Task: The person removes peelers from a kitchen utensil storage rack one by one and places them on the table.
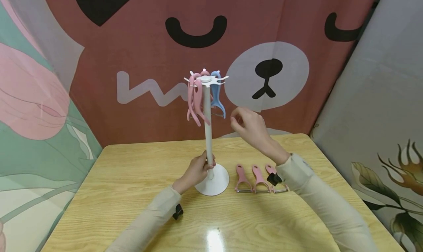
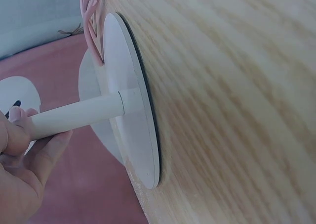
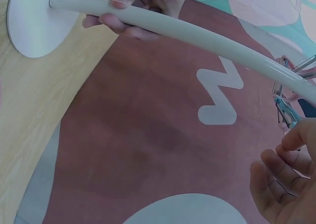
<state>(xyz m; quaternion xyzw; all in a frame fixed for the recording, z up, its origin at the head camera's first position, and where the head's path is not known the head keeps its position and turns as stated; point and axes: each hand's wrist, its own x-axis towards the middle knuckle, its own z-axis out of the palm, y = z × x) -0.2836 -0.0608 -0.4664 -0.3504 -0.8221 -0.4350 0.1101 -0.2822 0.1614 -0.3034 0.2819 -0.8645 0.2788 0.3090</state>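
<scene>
A white stand (image 1: 207,134) with a round base (image 1: 219,184) rises from the table, several prongs spread at its top. My left hand (image 1: 195,169) grips its pole low down; the left wrist view shows fingers and thumb around the pole (image 2: 74,116). Several pink peelers (image 1: 197,97) hang from the left and back prongs, partly overlapping. One blue peeler (image 1: 215,92) hangs on the right side. Just right of it, a small gap away, is my right hand (image 1: 250,129), fingers loosely curled and holding nothing. In the right wrist view, its fingertips (image 3: 291,137) appear close to the blue peeler (image 3: 285,108).
Three pink peelers (image 1: 259,175) lie in a row on the wooden table (image 1: 132,193) right of the base, the rightmost partly covered by the right wrist's camera (image 1: 274,179). A printed curtain (image 1: 142,116) stands behind the table, with more fabric at both sides.
</scene>
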